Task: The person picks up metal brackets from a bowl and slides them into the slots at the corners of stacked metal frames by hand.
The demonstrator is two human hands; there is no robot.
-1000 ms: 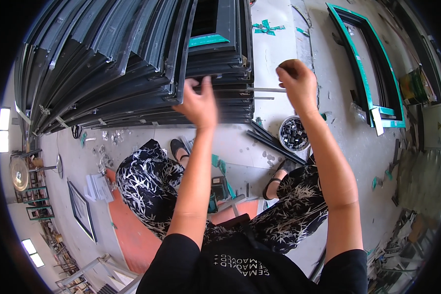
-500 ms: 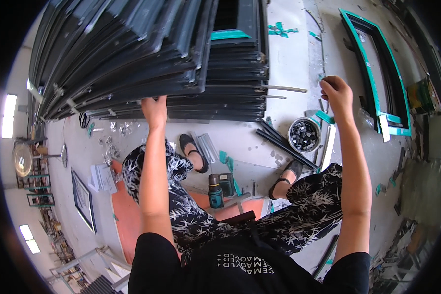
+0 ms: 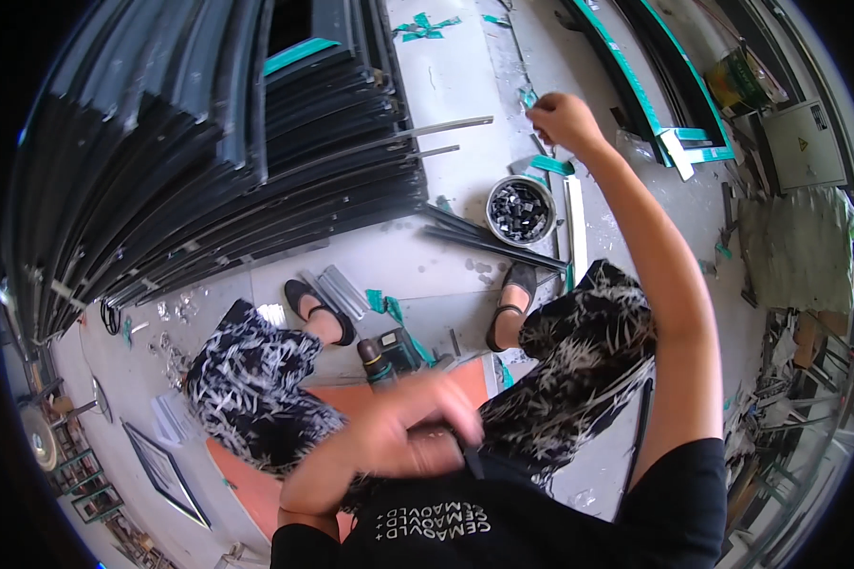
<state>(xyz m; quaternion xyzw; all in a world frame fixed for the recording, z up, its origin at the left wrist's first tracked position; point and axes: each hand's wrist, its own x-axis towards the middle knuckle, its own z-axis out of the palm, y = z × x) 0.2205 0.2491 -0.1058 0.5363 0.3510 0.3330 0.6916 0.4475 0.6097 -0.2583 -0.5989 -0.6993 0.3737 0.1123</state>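
Note:
My left hand (image 3: 417,422) is smeared by motion in front of my waist, just below the power drill (image 3: 378,362); whether its fingers hold anything cannot be made out. My right hand (image 3: 566,123) is raised at arm's length above the floor, fingers curled together. What they pinch, if anything, is too small or hidden to name. A scrap of teal film (image 3: 529,98) shows by its fingertips. Below that hand stands a round tub (image 3: 492,228) of small dark pieces, beside dark bars (image 3: 503,248) on the floor.
A tall stack of dark frames (image 3: 342,180) fills the upper left, two thin strips (image 3: 451,124) jutting from it. Teal-taped frames (image 3: 626,81) lie at the upper right. Near my feet are pale metal profiles (image 3: 340,291) and an orange-red board (image 3: 256,493).
My left hand has come off the frame stack and back toward my waist. The view has shifted, so the stack appears further left; my right hand stays raised with curled fingers.

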